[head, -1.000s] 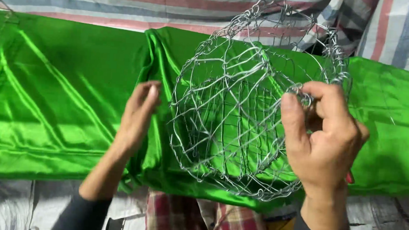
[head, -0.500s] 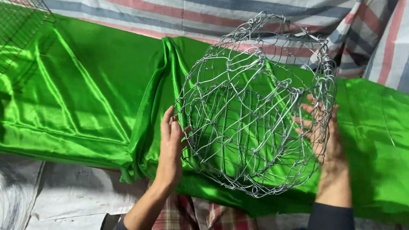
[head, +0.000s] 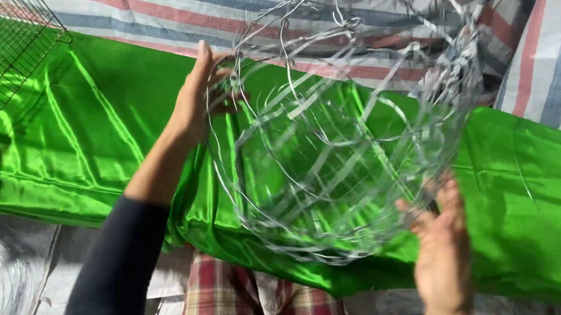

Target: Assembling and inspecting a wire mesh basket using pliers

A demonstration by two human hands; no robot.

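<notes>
holding a wire ball (head: pixel 340 135) up over the green cloth (head: pixel 87 133); likely light, springy, easily bent, so gripping at the rim strands. left hand (head: pixel 200 94) reaching up, fingers hooked round the upper left wires; right hand (head: pixel 440 251) cupping the lower right edge, fingers loosely curled, palm up

A round, open ball-shaped cage of thin silvery wire mesh (head: pixel 340 142), blurred, is held up tilted above shiny green satin cloth (head: pixel 87 133).
</notes>
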